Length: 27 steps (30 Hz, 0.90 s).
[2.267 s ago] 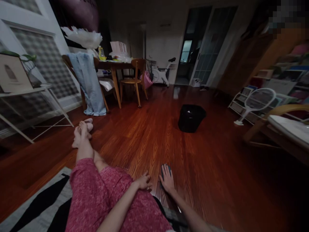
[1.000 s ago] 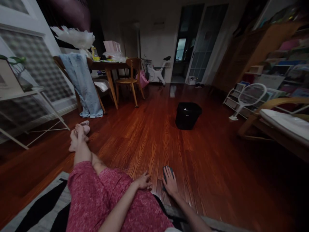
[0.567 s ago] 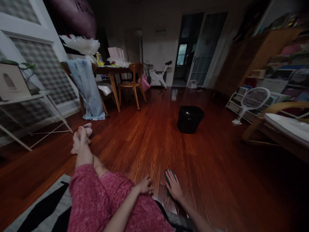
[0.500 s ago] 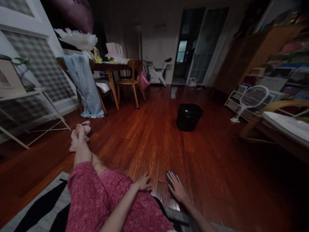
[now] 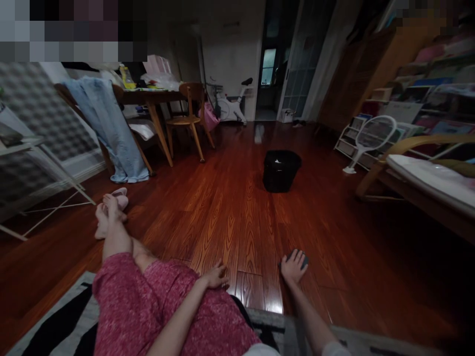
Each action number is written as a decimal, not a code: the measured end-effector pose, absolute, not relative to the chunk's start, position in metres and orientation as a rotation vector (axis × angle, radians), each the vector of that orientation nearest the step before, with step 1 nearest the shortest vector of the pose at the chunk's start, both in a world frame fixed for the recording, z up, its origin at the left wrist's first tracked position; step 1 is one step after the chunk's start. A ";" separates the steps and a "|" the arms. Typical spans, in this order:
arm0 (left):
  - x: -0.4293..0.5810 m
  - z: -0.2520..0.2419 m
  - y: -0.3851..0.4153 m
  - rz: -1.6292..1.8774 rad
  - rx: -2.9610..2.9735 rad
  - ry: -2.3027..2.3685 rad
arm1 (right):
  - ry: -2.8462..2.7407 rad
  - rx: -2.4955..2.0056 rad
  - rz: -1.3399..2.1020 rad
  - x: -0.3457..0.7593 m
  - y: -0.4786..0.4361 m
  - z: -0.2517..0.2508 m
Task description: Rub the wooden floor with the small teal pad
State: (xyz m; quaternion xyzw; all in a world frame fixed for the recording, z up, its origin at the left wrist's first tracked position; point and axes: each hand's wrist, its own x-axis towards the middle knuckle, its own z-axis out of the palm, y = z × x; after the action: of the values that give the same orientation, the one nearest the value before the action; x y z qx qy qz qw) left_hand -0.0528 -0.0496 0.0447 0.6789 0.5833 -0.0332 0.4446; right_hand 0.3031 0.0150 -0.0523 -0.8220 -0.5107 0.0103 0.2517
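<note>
My right hand (image 5: 292, 269) lies over a dark grey, flat, cloth-like piece (image 5: 305, 260) on the reddish wooden floor (image 5: 237, 222). Its fingers are spread across the top and press it down; most of the piece is hidden under the palm. My left hand (image 5: 215, 276) rests on my leg in pink-red patterned shorts (image 5: 174, 291), with its fingers loosely apart and nothing in them. Both legs stretch out to the left, and the bare feet (image 5: 106, 215) are beside pink slippers (image 5: 120, 197).
A black bin (image 5: 281, 170) stands on the floor ahead. Left are a wooden chair draped with jeans (image 5: 107, 123), a table (image 5: 148, 96) and a white side table (image 5: 55, 158). Right are a white electric swatter (image 5: 374, 133) and a wooden-armed chair (image 5: 401, 148). A rug (image 5: 74, 301) lies beneath me.
My right hand has swept to the right across the floor, and the dark grey piece has moved with it. My left hand stays on my leg. The view has shifted slightly.
</note>
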 end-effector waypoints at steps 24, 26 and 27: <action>0.014 0.021 -0.024 0.271 2.045 1.432 | -2.075 -1.669 0.090 0.383 0.071 -0.077; 0.035 0.016 -0.016 0.231 2.088 1.454 | -2.124 -1.643 0.087 0.403 0.068 -0.083; 0.047 0.012 -0.013 0.205 2.101 1.478 | -2.146 -1.637 0.093 0.406 0.067 -0.085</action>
State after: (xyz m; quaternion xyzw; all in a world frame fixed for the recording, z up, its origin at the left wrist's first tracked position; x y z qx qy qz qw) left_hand 0.0466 -0.0130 0.0120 0.7830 0.5510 0.0762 0.2785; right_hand 0.4062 0.0666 -0.0848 -0.5913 -0.7755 0.0335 0.2187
